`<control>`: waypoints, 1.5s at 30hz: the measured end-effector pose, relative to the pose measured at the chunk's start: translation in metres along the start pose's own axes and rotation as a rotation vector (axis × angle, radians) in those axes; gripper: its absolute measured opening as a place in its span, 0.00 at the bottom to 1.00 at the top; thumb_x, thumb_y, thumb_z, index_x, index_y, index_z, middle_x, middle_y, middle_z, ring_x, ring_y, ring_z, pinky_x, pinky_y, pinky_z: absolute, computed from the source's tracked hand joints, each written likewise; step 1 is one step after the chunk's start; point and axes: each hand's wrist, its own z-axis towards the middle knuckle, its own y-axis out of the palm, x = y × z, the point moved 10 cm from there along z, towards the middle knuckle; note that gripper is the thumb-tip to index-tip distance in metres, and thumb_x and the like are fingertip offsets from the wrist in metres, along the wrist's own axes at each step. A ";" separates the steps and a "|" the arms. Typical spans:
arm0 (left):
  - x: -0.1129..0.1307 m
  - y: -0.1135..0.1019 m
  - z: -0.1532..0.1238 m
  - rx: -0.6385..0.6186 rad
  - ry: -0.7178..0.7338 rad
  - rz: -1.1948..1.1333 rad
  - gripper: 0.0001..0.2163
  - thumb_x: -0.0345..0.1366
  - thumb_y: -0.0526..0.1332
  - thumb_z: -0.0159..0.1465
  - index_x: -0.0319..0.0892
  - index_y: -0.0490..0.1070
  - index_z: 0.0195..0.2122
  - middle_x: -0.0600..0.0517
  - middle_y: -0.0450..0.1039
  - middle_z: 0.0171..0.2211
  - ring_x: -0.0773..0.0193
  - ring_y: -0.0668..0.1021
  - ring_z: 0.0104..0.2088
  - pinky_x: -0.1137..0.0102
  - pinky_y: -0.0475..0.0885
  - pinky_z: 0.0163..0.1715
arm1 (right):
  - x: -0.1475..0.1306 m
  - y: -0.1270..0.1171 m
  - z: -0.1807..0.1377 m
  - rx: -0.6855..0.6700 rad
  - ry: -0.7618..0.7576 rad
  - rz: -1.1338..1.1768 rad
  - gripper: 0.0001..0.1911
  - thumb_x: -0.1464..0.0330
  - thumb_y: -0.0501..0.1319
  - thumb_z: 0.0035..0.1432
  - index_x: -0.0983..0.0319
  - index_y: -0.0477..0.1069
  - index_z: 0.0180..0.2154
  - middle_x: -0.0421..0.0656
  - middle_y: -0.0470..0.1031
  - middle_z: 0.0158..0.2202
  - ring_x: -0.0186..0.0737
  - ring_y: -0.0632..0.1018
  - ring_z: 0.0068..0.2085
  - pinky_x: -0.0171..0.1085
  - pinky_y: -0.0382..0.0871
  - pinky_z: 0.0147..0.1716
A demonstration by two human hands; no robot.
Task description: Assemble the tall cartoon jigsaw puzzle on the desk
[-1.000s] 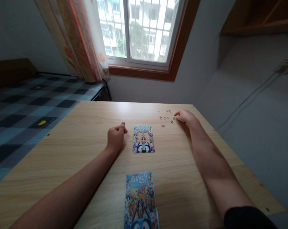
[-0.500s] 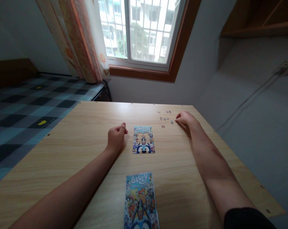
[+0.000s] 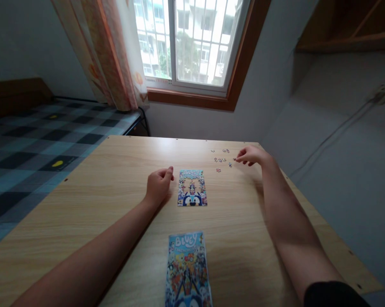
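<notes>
A partly assembled jigsaw puzzle (image 3: 192,200) lies on the table, with gaps around its middle where the wood shows through. Just left of it, my left hand (image 3: 159,183) rests in a loose fist, thumb on top, with nothing visible in it. At the far right my right hand (image 3: 251,155) is raised a little over the table, pinching a tiny puzzle piece (image 3: 234,159) between thumb and forefinger. Several loose puzzle pieces (image 3: 220,160) are scattered to the left of that hand; one blue piece (image 3: 230,164) is nearest to it.
Nearer to me lies the puzzle's picture box or sheet (image 3: 188,268), printed "Bluey". The wooden table (image 3: 116,204) ends before a window (image 3: 199,47). A bed with a checked cover (image 3: 29,157) stands at left, and a cable (image 3: 336,128) runs along the right wall.
My right hand has lifted slightly off the table with a puzzle piece in its fingertips. My left hand has shifted slightly right, closer to the puzzle.
</notes>
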 end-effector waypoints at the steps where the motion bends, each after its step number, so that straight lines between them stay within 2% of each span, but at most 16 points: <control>1: 0.009 0.003 -0.002 -0.024 0.070 0.057 0.21 0.48 0.55 0.66 0.43 0.70 0.19 0.52 0.71 0.20 0.60 0.74 0.26 0.66 0.66 0.32 | -0.014 0.004 -0.003 -0.021 -0.053 0.013 0.08 0.67 0.71 0.53 0.64 0.77 0.33 0.45 0.79 0.32 0.33 0.77 0.30 0.27 0.68 0.22; 4: 0.039 0.014 -0.013 -0.085 0.310 0.228 0.17 0.44 0.58 0.66 0.43 0.73 0.23 0.49 0.76 0.27 0.58 0.75 0.34 0.64 0.68 0.39 | -0.063 0.032 -0.014 -0.112 -0.250 0.050 0.08 0.67 0.70 0.53 0.63 0.78 0.35 0.44 0.80 0.32 0.32 0.75 0.28 0.27 0.63 0.19; 6: 0.052 0.024 -0.023 -0.148 0.409 0.311 0.14 0.42 0.60 0.66 0.43 0.76 0.27 0.48 0.77 0.31 0.57 0.75 0.37 0.63 0.69 0.42 | -0.092 0.060 -0.022 -0.195 -0.345 0.053 0.09 0.66 0.70 0.52 0.63 0.79 0.36 0.43 0.80 0.31 0.30 0.74 0.26 0.28 0.60 0.18; 10: 0.056 0.045 -0.040 -0.339 0.443 0.448 0.12 0.44 0.59 0.68 0.47 0.82 0.36 0.49 0.79 0.35 0.60 0.77 0.34 0.66 0.70 0.37 | -0.128 0.117 -0.031 -0.341 -0.478 0.045 0.08 0.67 0.70 0.52 0.62 0.80 0.36 0.42 0.81 0.30 0.30 0.74 0.25 0.29 0.62 0.20; 14: 0.055 0.055 -0.050 -0.447 0.450 0.569 0.13 0.47 0.60 0.68 0.53 0.80 0.48 0.50 0.80 0.40 0.59 0.79 0.37 0.67 0.70 0.36 | -0.144 0.149 -0.036 -0.375 -0.566 0.065 0.09 0.69 0.69 0.54 0.64 0.80 0.39 0.43 0.82 0.31 0.31 0.75 0.25 0.30 0.66 0.24; 17: 0.053 0.058 -0.051 -0.477 0.449 0.618 0.16 0.48 0.60 0.67 0.54 0.78 0.53 0.49 0.79 0.42 0.57 0.80 0.39 0.66 0.71 0.37 | -0.152 0.153 -0.039 -0.297 -0.609 0.036 0.07 0.71 0.68 0.55 0.64 0.81 0.38 0.44 0.82 0.31 0.32 0.76 0.28 0.30 0.67 0.27; 20: 0.052 0.061 -0.051 -0.503 0.455 0.628 0.16 0.48 0.58 0.68 0.54 0.78 0.52 0.48 0.78 0.42 0.57 0.79 0.40 0.66 0.71 0.37 | -0.160 0.151 -0.044 -0.220 -0.646 0.018 0.06 0.71 0.68 0.55 0.65 0.82 0.36 0.44 0.83 0.33 0.33 0.78 0.32 0.30 0.67 0.30; 30: 0.050 0.062 -0.051 -0.509 0.455 0.663 0.16 0.50 0.58 0.68 0.53 0.79 0.50 0.48 0.78 0.40 0.57 0.79 0.39 0.68 0.69 0.35 | -0.158 0.154 -0.041 -0.079 -0.641 -0.082 0.04 0.70 0.69 0.54 0.62 0.83 0.33 0.42 0.83 0.31 0.34 0.78 0.31 0.31 0.67 0.32; 45: 0.051 0.061 -0.049 -0.502 0.447 0.649 0.15 0.49 0.58 0.67 0.53 0.80 0.48 0.48 0.78 0.39 0.57 0.79 0.38 0.67 0.69 0.35 | -0.158 0.156 -0.042 -0.036 -0.600 -0.182 0.07 0.68 0.68 0.54 0.58 0.85 0.36 0.40 0.82 0.31 0.34 0.77 0.33 0.32 0.63 0.31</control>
